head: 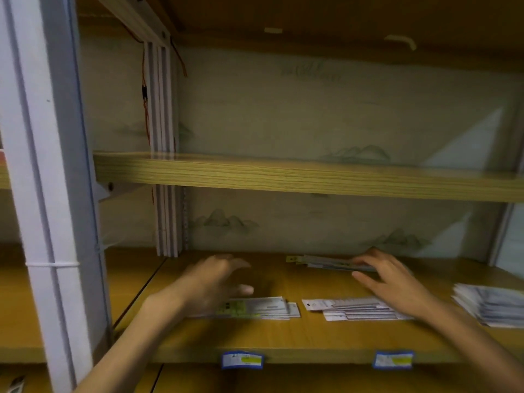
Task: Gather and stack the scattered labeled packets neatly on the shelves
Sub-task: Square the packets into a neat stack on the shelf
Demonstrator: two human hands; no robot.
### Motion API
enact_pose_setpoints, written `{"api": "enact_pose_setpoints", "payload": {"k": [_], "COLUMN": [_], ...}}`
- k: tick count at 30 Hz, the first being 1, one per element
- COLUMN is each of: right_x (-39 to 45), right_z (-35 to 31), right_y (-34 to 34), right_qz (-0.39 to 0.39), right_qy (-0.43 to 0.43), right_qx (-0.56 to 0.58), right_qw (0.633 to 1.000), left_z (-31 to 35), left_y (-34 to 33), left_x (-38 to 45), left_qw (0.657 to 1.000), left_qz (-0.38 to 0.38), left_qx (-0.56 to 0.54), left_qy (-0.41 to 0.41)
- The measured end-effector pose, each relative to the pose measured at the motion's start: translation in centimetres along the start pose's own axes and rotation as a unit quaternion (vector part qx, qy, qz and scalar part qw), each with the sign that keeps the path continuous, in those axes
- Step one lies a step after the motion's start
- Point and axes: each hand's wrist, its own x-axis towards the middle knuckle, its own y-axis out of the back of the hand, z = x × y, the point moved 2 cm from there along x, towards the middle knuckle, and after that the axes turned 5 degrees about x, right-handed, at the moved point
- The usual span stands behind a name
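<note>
Several piles of flat white labeled packets lie on the wooden shelf (283, 338). My left hand (215, 279) hovers open above a front pile with a yellow-green label (263, 307), holding nothing. My right hand (388, 276) is spread open, its fingertips resting on a thin pile at the back (326, 262). Under my right wrist lies another front pile (348, 307). A thicker stack (490, 304) sits at the far right. The image is blurred, so the labels cannot be read.
An upper wooden shelf (283, 174) crosses above the hands. A white metal upright (51, 194) stands at the left, another post (167, 194) further back. Two blue-edged price tags (242, 360) (392, 359) hang on the shelf's front edge. A patterned panel closes the back.
</note>
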Motion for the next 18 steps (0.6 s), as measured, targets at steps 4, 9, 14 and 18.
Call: {"api": "enact_pose_setpoints", "payload": {"k": [4,9,14,18], "right_x": [-0.1,0.5,4.0,6.4], "right_z": [4.9,10.6,12.5,12.2], "right_y": [1.2,1.2,0.8,-1.0], "right_qz": [0.021,-0.018,-0.07,-0.115], "right_qy": [-0.032,-0.035,-0.007,0.017], "right_qx": [-0.023,-0.089,-0.11,-0.115], "right_qw": [0.999,0.995,0.992,0.987], "left_z": [4.2,9.6,13.1,14.0], "left_y": [-0.4,-1.8,-3.5,-4.5], "left_x": [2.4,6.4,9.3,10.1], "left_qw": [0.994,0.99,0.988,0.987], "left_qz": [0.089,0.131,0.145,0.145], "left_qx": [0.035,0.052,0.054,0.06], "left_qy": [-0.043,-0.028,-0.019,-0.015]}}
